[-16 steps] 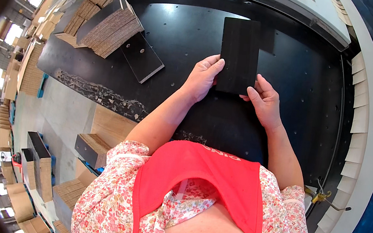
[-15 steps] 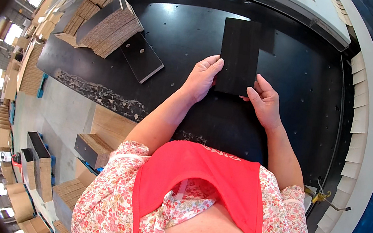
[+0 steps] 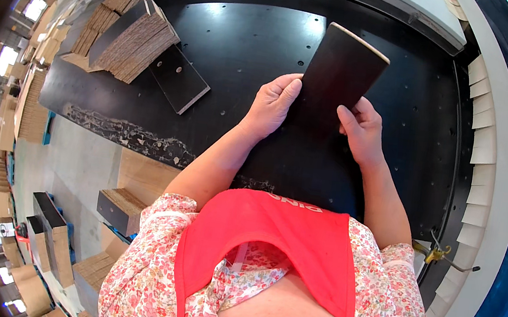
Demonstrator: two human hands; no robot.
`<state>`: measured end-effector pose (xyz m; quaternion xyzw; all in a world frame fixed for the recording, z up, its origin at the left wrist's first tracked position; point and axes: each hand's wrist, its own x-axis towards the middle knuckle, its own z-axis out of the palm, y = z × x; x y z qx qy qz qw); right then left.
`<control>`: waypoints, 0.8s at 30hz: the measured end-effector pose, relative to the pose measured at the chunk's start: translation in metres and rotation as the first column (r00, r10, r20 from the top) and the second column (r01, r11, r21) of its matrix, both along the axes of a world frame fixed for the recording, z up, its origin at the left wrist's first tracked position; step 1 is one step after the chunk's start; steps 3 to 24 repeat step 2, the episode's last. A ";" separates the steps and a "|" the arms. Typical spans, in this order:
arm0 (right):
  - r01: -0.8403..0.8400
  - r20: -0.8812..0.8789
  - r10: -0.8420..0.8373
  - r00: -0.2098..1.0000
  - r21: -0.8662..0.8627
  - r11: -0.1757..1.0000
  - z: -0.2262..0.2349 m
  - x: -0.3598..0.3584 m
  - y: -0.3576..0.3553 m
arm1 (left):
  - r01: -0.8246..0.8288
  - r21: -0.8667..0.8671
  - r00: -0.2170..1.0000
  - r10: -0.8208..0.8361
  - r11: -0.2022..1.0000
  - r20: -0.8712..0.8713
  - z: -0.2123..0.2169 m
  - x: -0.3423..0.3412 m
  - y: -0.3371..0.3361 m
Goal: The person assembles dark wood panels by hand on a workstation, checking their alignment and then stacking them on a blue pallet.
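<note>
Between my hands is a flat black rectangular board with a pale edge along its far end, tilted above the black table. My left hand grips its left side, thumb on the upper face. On the right side, my right hand pinches it near the close end, fingers partly hidden beneath. Left of my hands, a black board with two round holes lies on the table, against a stack of particle boards with rough brown edges.
The black perforated table has a worn, scraped strip along its near left edge. A grey machine beam bounds the far side. White overlapping flaps line the right. More stacked boards stand on the floor at left.
The board in my hands has turned clockwise and tipped, so its far end now leans right and shows a pale edge. Both hands still hold it.
</note>
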<state>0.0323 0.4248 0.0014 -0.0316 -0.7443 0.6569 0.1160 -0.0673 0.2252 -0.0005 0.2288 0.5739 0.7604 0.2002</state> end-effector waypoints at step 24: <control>0.038 -0.081 -0.024 0.996 0.183 0.982 -0.008 0.000 0.003 | -0.053 0.000 0.996 0.053 0.999 -0.078 -0.004 0.001 0.002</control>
